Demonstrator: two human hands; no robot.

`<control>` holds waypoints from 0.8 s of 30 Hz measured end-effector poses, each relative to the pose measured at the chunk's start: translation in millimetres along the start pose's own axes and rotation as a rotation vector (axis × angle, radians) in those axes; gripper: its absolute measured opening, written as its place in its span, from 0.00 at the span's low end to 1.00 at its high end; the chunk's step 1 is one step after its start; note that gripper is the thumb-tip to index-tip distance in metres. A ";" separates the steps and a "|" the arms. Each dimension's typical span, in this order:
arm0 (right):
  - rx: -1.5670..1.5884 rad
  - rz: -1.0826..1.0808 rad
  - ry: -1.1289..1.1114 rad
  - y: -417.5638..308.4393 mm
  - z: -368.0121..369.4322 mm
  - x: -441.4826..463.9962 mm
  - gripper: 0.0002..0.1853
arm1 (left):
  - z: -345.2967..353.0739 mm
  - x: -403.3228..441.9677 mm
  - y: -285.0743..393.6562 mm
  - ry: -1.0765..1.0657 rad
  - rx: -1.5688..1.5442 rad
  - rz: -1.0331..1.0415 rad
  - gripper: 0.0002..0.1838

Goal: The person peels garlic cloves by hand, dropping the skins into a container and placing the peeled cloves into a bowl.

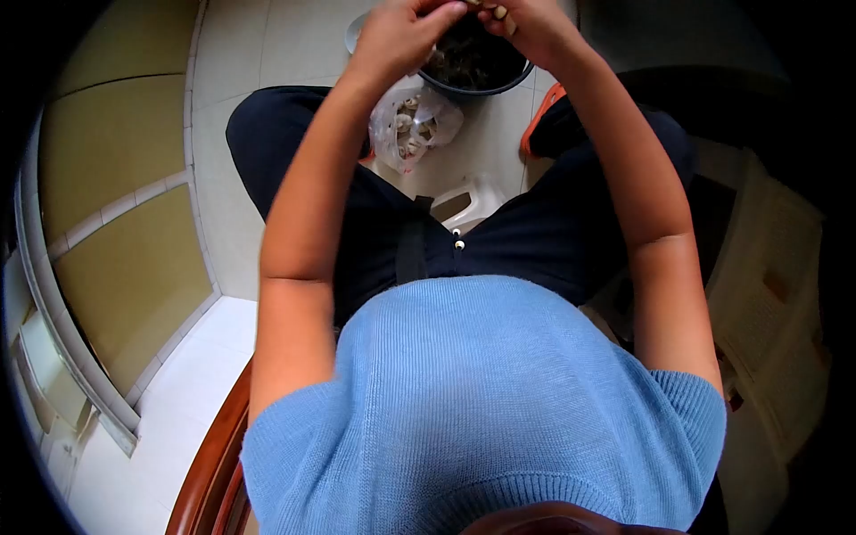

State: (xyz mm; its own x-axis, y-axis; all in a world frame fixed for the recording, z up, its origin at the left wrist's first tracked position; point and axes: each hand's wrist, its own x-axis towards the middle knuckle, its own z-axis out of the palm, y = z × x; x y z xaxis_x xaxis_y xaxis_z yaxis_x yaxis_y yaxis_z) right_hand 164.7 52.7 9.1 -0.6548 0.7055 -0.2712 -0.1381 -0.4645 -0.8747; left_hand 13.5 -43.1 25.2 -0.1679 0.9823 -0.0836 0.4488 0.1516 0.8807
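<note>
- A dark basin is standing beyond the person's knees, its far side being hidden by the hands and the upper edge of the view.
- Inside the basin, dark, stringy-looking matter is lying; its exact nature is staying unclear.
- The left hand is reaching over the basin's left side, thumb and fingers drawing close together; whether it is gripping anything I cannot tell.
- The right hand is hovering over the basin's right side, its fingers curling around pale pieces, which are showing above the basin's opening.
- A see-through plastic bag is resting just beside the basin, on its near left, and is holding several pale, rounded lumps.
- A whitish dish is peeking out to the left of the basin, partly hiding behind the left hand; its contents are not showing clearly.
- A white plastic object is lying between the basin and the person's body.
</note>
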 end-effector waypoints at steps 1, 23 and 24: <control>0.048 0.013 -0.015 5.8 -2.7 2.1 0.08 | -11.5 9.5 15.8 -0.095 -0.110 -0.035 0.20; -0.560 -0.435 0.166 4.8 -34.9 14.4 0.08 | 16.1 60.2 -12.4 -0.119 -0.777 -0.142 0.17; -0.559 -0.435 0.172 5.2 -35.0 15.0 0.08 | 15.6 61.9 -12.1 -0.124 -0.764 -0.121 0.18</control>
State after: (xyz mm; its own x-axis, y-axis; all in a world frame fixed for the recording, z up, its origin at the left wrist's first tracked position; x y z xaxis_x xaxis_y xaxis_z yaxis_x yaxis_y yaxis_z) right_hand 180.1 79.6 -13.6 -0.4944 0.8596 0.1287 0.0711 0.1876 -0.9797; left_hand 11.4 17.6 2.1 -0.0575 0.9758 -0.2111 -0.3022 0.1845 0.9352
